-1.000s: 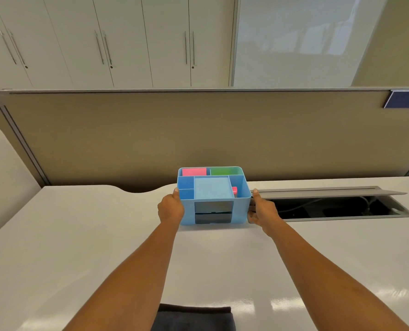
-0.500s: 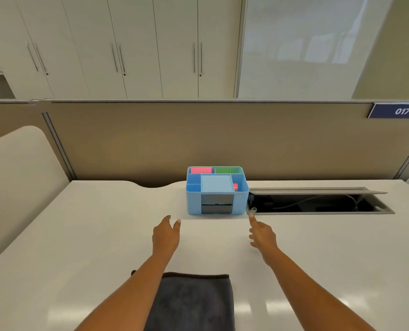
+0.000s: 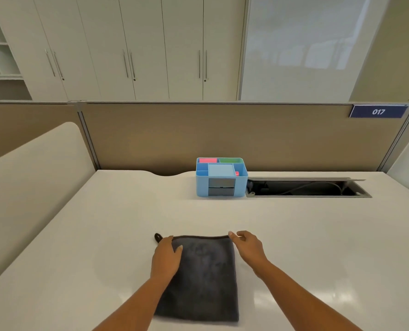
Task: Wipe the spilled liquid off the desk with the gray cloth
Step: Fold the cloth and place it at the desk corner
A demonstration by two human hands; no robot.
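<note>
Gray cloth, folded into a flat rectangle, lies on the white desk right in front of me, near the front edge and well apart from the blue organizer at the back. Its long axis runs straight away from me toward the partition, with a short hemmed edge farthest off. A small hanging loop sticks out at the far left corner.

It looks like soft, light pile fabric. I expect it to sag and unfold if I lift it by one corner, so I would take it at both far corners or bunch it under a flat palm.

My left hand rests on the far left corner with the thumb lying on the fabric. The fingers reach the hem, and I cannot tell whether they pinch it. My right hand is at the far right corner, fingers loosely spread and holding nothing, their tips just at the edge.

I cannot make out the spill on the glossy surface.
</note>
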